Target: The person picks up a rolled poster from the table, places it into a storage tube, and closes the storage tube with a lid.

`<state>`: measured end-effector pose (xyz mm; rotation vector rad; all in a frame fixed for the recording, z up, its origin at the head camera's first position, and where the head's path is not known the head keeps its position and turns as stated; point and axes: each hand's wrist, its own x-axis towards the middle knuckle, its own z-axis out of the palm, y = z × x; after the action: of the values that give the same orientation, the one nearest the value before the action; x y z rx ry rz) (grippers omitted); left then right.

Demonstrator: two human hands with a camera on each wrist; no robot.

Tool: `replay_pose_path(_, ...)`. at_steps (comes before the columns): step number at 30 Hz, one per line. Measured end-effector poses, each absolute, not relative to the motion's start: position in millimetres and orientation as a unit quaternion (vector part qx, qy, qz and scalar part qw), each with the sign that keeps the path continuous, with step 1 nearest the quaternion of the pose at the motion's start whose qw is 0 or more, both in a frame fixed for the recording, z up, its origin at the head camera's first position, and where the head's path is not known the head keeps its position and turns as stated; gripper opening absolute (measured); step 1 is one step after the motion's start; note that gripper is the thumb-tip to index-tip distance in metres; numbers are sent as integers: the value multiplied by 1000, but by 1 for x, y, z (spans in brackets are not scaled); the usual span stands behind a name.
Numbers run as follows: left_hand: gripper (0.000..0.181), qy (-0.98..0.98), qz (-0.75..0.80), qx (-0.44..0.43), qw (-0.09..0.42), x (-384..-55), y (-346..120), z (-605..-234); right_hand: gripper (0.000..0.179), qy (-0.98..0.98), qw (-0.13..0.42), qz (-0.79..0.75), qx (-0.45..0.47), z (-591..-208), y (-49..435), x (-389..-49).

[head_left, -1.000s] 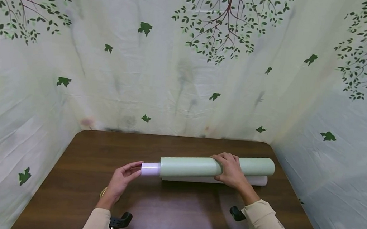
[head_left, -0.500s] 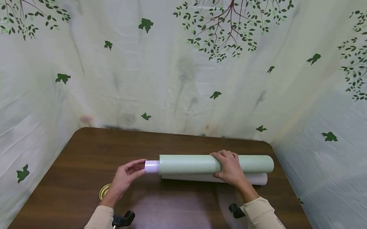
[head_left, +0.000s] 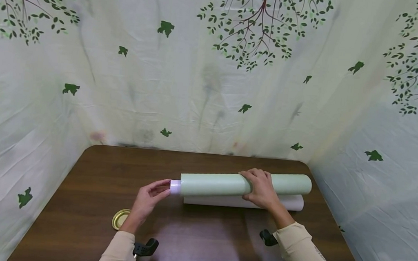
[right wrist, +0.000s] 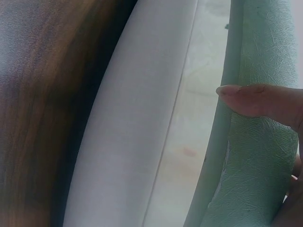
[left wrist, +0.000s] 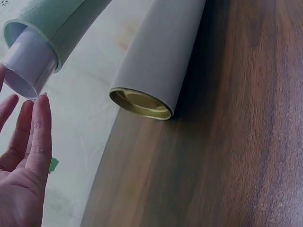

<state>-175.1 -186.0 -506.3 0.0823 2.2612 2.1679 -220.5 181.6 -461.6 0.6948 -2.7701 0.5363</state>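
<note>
**Over the bench point(head_left: 200, 236), a green tube point(head_left: 212, 185) in your right hand point(head_left: 261, 190), a pale roll point(head_left: 176, 187) at your left point(head_left: 147, 199)**

Toward the far side of the bench, you have the green tube lying crosswise in front of you. Your right hand grips it a little right of its middle, the fingers bent over the top and spread only as wide as the tube. In the right wrist view, one digit lies across its textured green surface, just over a lengthwise seam.

From the tube's left end a short length of the pale roll sticks out; the rest is hidden inside. The fingers of your left hand are nearly straight and loosely parted, with their tips touching the roll's outer rim.

On the bench, just nearer to you than the green tube, a white tube point(head_left: 207, 201) lies on its side, roughly parallel. Both wrist views show the pale cloth point(head_left: 206, 64) between the two tubes, and the left one shows a recessed gold end point(left wrist: 139, 101) on the white tube. Beside your left wrist is a round gold lid point(head_left: 119, 218), partly hidden by it.
</note>
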Motion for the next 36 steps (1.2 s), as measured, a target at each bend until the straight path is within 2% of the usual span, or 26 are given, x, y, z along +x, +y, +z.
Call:
replay_pose_path(14,42,708,706,26,12,-181,-172,-504,72,-946,118,191,233,-459,182,-222)
replay_pose_path(36,38,737,674,46,-8,-186,-159,-508,73,-945,116,200,231,-466,182,-220)
